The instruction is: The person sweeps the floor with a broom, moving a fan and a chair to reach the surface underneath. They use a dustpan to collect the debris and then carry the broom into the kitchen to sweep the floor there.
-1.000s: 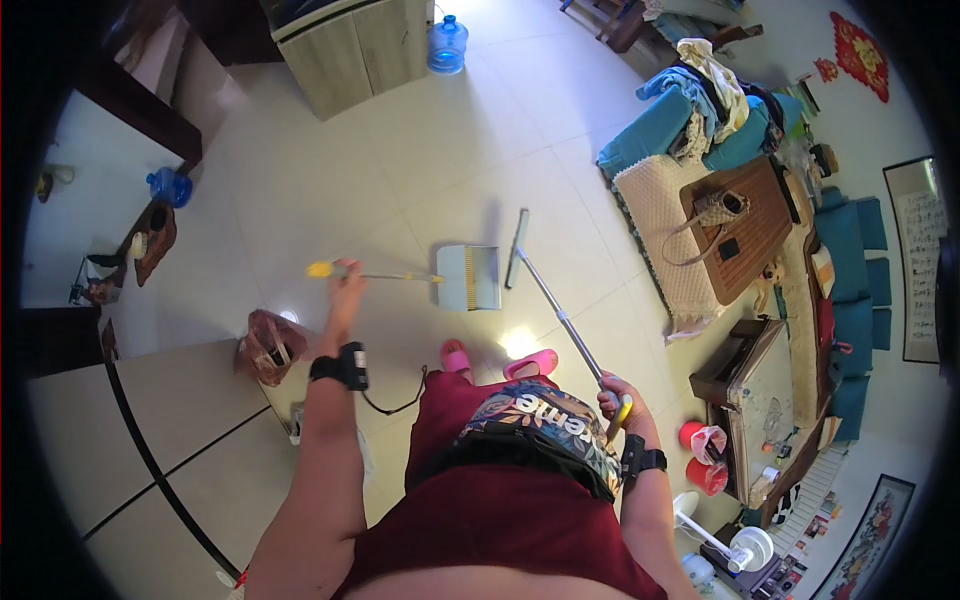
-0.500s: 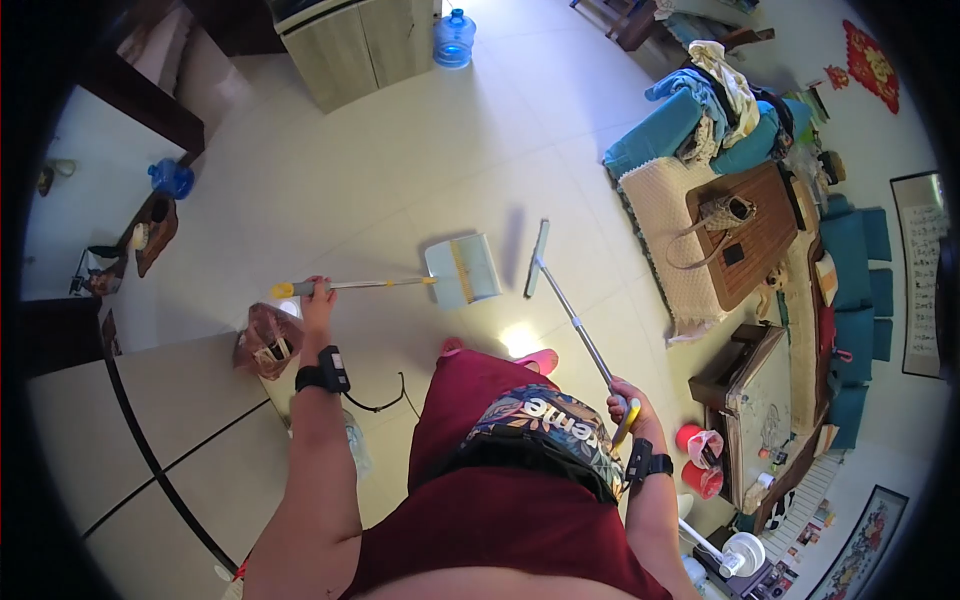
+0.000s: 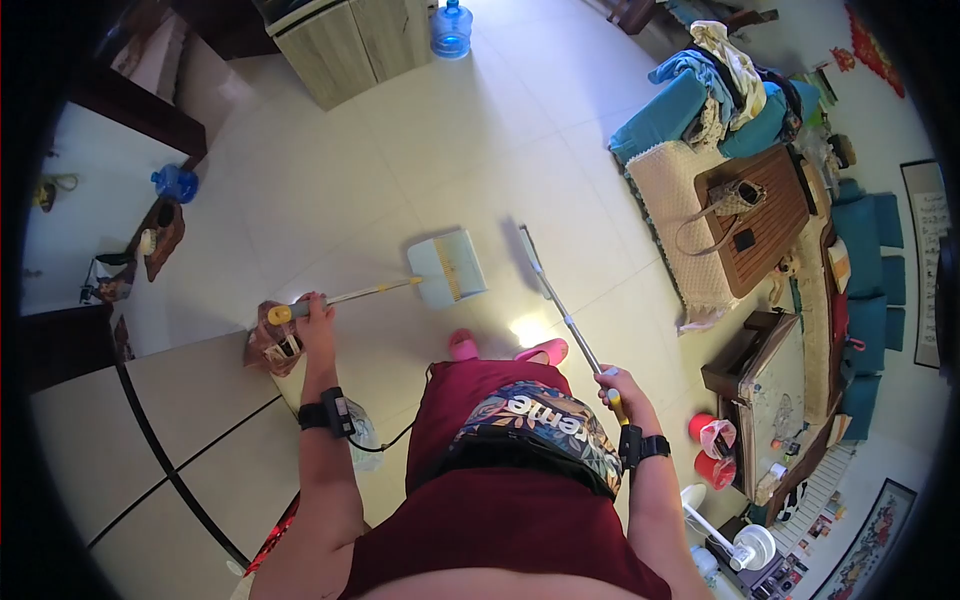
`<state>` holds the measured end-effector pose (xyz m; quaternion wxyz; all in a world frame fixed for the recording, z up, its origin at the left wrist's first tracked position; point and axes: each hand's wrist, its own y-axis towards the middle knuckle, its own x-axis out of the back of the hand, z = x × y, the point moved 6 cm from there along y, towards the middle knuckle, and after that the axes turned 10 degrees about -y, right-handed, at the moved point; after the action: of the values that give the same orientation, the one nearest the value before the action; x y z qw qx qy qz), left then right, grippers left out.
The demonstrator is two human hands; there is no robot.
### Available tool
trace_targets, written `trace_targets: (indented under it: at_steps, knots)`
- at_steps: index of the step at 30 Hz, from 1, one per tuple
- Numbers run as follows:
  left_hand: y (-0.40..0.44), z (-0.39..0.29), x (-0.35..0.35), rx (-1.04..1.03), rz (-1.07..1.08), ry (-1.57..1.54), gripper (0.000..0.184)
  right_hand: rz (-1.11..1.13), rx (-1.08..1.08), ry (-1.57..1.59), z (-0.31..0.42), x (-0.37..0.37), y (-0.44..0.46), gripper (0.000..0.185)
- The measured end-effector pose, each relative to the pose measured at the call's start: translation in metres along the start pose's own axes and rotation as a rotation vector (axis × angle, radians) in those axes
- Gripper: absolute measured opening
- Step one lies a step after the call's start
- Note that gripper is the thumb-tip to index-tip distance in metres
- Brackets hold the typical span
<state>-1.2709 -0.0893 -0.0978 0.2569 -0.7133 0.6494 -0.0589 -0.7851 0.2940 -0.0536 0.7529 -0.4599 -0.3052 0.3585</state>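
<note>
My left hand [image 3: 317, 316] is closed round the yellow-ended grey handle of a long-handled dustpan [image 3: 432, 274]. Its pale blue pan, with a yellowish comb strip across it, is at the floor ahead of me. In my right hand [image 3: 622, 388] is the silver and yellow handle of a floor squeegee [image 3: 570, 318], fingers wrapped round it. The narrow grey-blue squeegee head [image 3: 533, 258] points forward, right of the pan and apart from it. Whether its blade touches the tiles I cannot tell. My pink slippers [image 3: 541, 351] show below the two tools.
Pale floor tiles [image 3: 330, 190] stretch ahead. On the right stand a covered couch [image 3: 655, 200] with clothes and a handbag, a low table [image 3: 770, 385] and red bins [image 3: 703, 428]. A plastic bag [image 3: 268, 345] hangs near my left hand. A blue water jug [image 3: 451, 32] stands by the cabinet [image 3: 350, 50].
The dustpan has shifted slightly left. The squeegee has swung so its head turns the other way and sits a little left. Both feet show more plainly.
</note>
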Motion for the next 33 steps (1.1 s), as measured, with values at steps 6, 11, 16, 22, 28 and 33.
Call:
trace_targets:
  at_steps: [6, 11, 16, 22, 28, 33]
  knots:
    - [-0.018, -0.021, 0.022, -0.029, -0.093, 0.097, 0.022, 0.062, -0.205, 0.166, -0.016, -0.007, 0.015, 0.020]
    - [-0.035, -0.020, 0.023, -0.106, -0.065, 0.149, 0.030, 0.198, -0.259, 0.287, -0.037, -0.039, 0.047, 0.017]
    - [-0.046, -0.017, 0.014, -0.074, -0.060, 0.165, 0.035, 0.211, -0.202, 0.311, -0.017, -0.087, 0.080, 0.018]
    - [-0.043, -0.001, 0.006, -0.075, -0.050, 0.076, 0.024, 0.163, -0.007, 0.112, 0.021, -0.080, 0.088, 0.014]
    - [-0.051, 0.007, -0.015, -0.090, -0.014, 0.137, 0.024, -0.059, 0.280, -0.444, 0.025, -0.058, 0.151, 0.025]
    - [-0.062, 0.012, -0.036, -0.129, 0.000, 0.112, 0.021, 0.024, 0.136, -0.345, 0.019, -0.098, 0.185, 0.025]
